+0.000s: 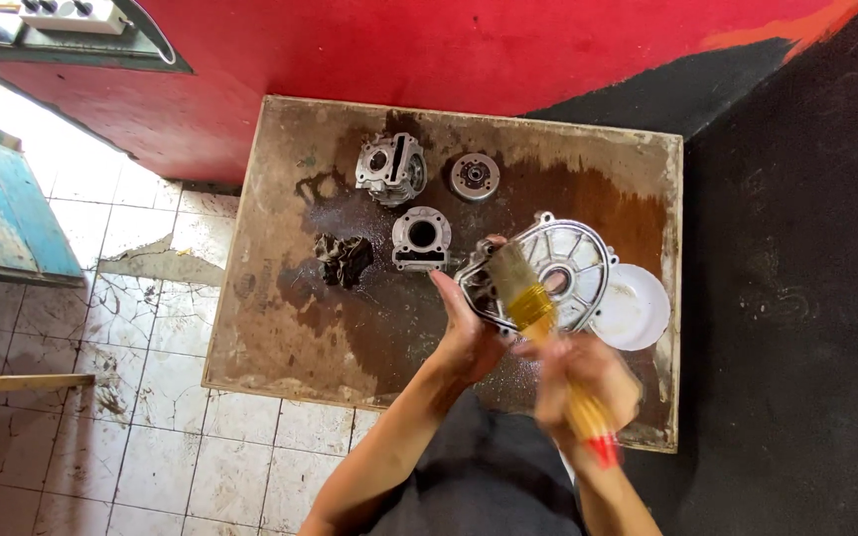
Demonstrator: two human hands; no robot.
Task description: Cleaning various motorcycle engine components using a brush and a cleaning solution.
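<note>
metal cover held and brushed over a stained board

a round, ribbed metal cover (548,273) is held up right of the frame's centre by the left hand (469,333), whose fingers are wrapped around its lower left edge. a paintbrush (538,328) with a yellow handle and a red tip is gripped in the right hand (588,382), whose fingers are closed around the handle; this hand is blurred. the bristles are laid against the cover's left part.

a stained wooden board (290,337), dark and wet through its middle, is seen below the hands. just right of the cover, a white bowl (638,308) is set near the board's right edge, partly hidden by the cover. three metal engine parts are placed in the upper middle of the board: a finned block (391,169), a small round disc (475,177) beside it, and a cylinder piece (421,238) lying just left of the cover. a dark crumpled rag (344,258) is found left of that cylinder.

the lower left part of the board is left bare. cracked white floor tiles (101,328) are seen beyond its left edge, with a blue board (2,208) at the far left. a red wall (449,45) is met by the board's top edge, and a black surface (796,298) runs close along the right edge.
</note>
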